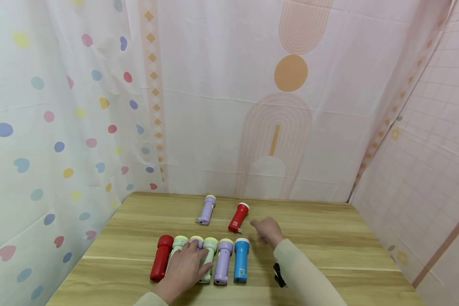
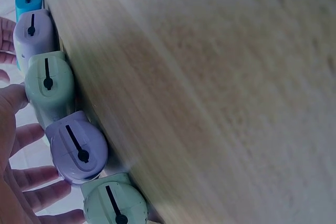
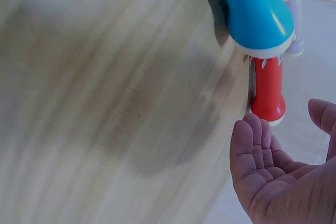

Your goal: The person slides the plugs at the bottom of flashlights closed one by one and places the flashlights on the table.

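Note:
In the head view, my left hand lies across the middle of a row of flashlights, its fingers spread over a light green flashlight and a purple one. The left wrist view shows these fingers along the sides of the purple flashlight and the green flashlight. Right of the red flashlight with a fold-out plug, my right hand is held in the air. The right wrist view has its palm bare, the fingers loosely bent and holding nothing.
The row also holds a red flashlight at its left end, another purple one and a blue one at its right end. Further back lies a purple flashlight with its plug out. Patterned curtains surround the wooden table.

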The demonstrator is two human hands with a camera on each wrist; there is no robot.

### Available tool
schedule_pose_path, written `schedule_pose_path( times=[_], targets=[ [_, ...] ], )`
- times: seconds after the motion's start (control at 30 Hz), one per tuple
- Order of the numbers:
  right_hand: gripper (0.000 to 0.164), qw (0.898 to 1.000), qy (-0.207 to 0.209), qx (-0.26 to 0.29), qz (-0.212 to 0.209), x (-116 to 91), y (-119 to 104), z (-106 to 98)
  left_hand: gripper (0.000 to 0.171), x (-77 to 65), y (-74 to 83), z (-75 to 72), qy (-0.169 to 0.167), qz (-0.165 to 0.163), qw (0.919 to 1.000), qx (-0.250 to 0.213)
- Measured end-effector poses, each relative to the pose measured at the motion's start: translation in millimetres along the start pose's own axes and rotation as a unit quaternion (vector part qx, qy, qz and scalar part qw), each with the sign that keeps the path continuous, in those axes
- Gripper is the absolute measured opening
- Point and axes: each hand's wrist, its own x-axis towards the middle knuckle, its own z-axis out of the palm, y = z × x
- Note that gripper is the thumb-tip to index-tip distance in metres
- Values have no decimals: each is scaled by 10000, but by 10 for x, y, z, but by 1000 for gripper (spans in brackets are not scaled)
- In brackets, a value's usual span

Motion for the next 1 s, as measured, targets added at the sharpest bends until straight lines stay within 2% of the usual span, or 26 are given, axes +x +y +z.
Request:
schedule_pose_path(
  times=[0.2,0.4,0.6,0.93,1.0],
  targets=[
    [43,9985,249,-430,-245,134,-53,13,44,-11,-6,1,62,-23,10000,21],
    [33,9974,339,-588,-262,199,-112,40,44,-23,4,-8,92,-17,9999,-50],
    [40,9957,405,-783,-271,276,-175,136,44,-15,14,-9,61,17,10000,-31],
    [34,9974,507,-489,-129,348,-312,291,45,-27,8,1,31,21,10000,-58],
    [34,9963,562,-613,-226,367,-334,319,45,-34,15,-9,36,8,10000,-69]
  ],
)
